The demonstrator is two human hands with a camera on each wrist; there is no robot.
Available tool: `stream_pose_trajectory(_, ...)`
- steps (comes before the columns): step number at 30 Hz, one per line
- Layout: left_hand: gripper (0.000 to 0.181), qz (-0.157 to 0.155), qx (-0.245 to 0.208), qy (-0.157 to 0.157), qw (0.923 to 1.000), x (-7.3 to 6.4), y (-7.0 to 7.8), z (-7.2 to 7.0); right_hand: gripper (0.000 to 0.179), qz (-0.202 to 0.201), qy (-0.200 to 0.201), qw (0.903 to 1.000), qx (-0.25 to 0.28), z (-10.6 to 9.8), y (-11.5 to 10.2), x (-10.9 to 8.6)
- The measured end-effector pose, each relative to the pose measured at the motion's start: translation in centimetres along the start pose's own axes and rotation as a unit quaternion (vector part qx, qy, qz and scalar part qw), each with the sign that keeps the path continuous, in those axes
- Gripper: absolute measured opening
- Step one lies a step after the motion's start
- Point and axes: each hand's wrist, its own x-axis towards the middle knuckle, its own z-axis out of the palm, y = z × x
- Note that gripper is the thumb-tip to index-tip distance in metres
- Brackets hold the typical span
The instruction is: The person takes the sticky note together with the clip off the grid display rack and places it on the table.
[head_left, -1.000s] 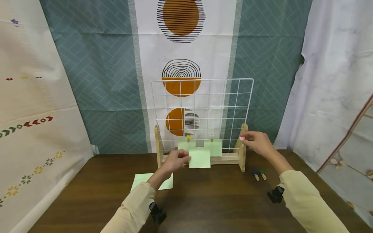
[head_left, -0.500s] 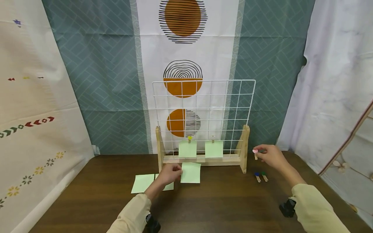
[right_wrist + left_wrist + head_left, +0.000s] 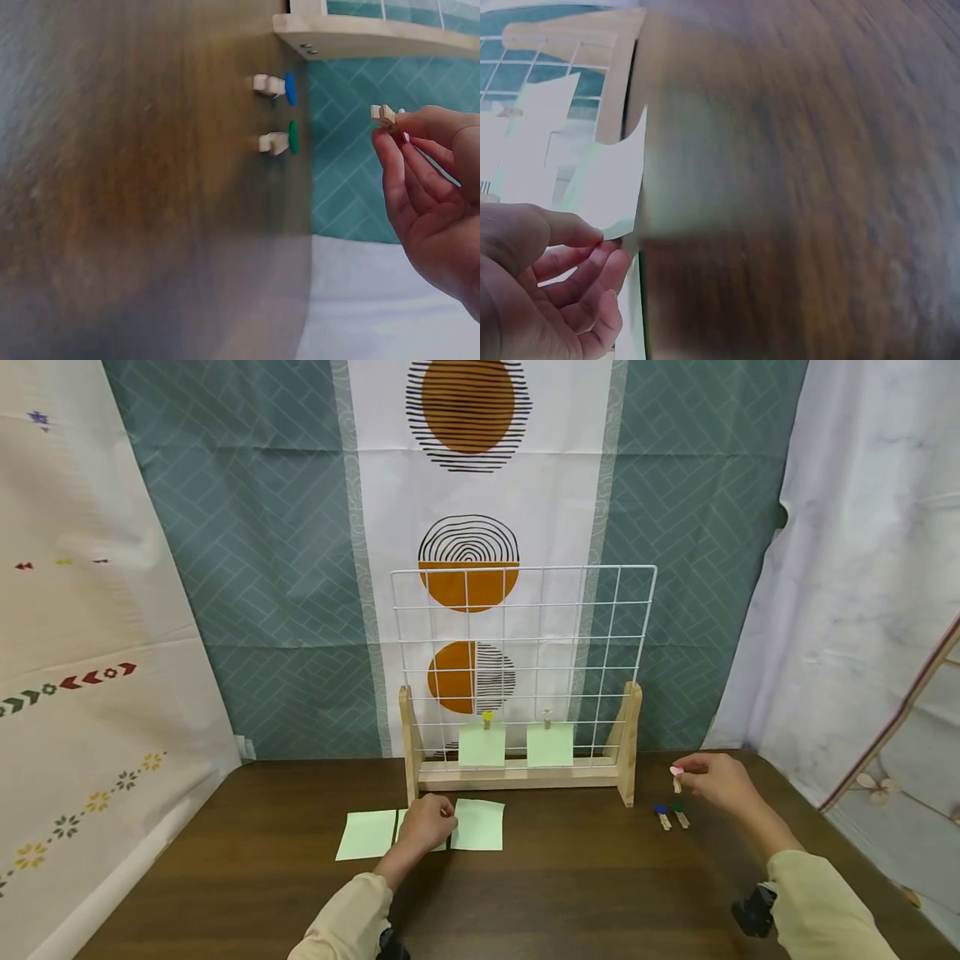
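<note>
My left hand point(image 3: 429, 822) pinches the left edge of a pale green paper square point(image 3: 480, 825), low over the table; the left wrist view shows the sheet's edge between thumb and finger. Two more green squares lie to its left: one in plain sight point(image 3: 366, 834), the other mostly behind the hand. My right hand point(image 3: 722, 783) pinches a small wooden clothespin point(image 3: 677, 782) with a pink heart, held above the table. Just left of that hand lie two more clothespins, one blue-topped point(image 3: 663, 818) and one green-topped point(image 3: 681, 816).
Behind stands a white wire grid point(image 3: 525, 635) on a wooden stand point(image 3: 517, 776). Two green squares hang low on it, one under a yellow-topped clothespin point(image 3: 487, 721), the other under a pale one point(image 3: 547, 720). Cloth hangs around the dark wooden table point(image 3: 555, 893).
My left hand has brought the paper square down and leftward from in front of the grid to the table. My right hand has moved down and right with the pink-heart clothespin.
</note>
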Motion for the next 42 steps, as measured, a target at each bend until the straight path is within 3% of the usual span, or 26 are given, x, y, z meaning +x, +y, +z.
stream_pose_trajectory(5, 0.007, 0.002, 0.015, 0.007, 0.9999, 0.0, -0.5, 0.0, 0.029, 0.008, -0.008, 0.9999, 0.001, 0.1, 1.0, -0.4)
stream_pose_trajectory(13, 0.008, -0.027, 0.007, 0.005, 0.9996, 0.0, -0.6, 0.0, 0.022, -0.004, -0.029, 0.9995, -0.010, 0.7, 3.3, -0.7)
stream_pose_trajectory(18, 0.009, -0.029, 0.000, 0.007, 0.9996, 0.1, -0.6, 0.0, 0.022, 0.016, -0.040, 0.9991, 0.005, 0.8, 4.3, -1.0)
stream_pose_trajectory(26, 0.005, -0.012, -0.015, 0.009, 0.9998, 0.0, -0.4, -0.1, 0.025, 0.024, -0.048, 0.9985, 0.009, 0.8, 4.1, -1.3)
stream_pose_trajectory(35, 0.008, -0.026, -0.016, 0.003, 0.9995, 0.1, -0.7, -0.3, 0.029, 0.044, -0.060, 0.9967, 0.030, 0.8, 3.9, -1.3)
stream_pose_trajectory(42, 0.016, -0.002, -0.022, 0.027, 0.9994, -0.2, -0.9, -0.8, 0.032, 0.038, -0.071, 0.9963, 0.031, 0.6, 3.9, -1.4)
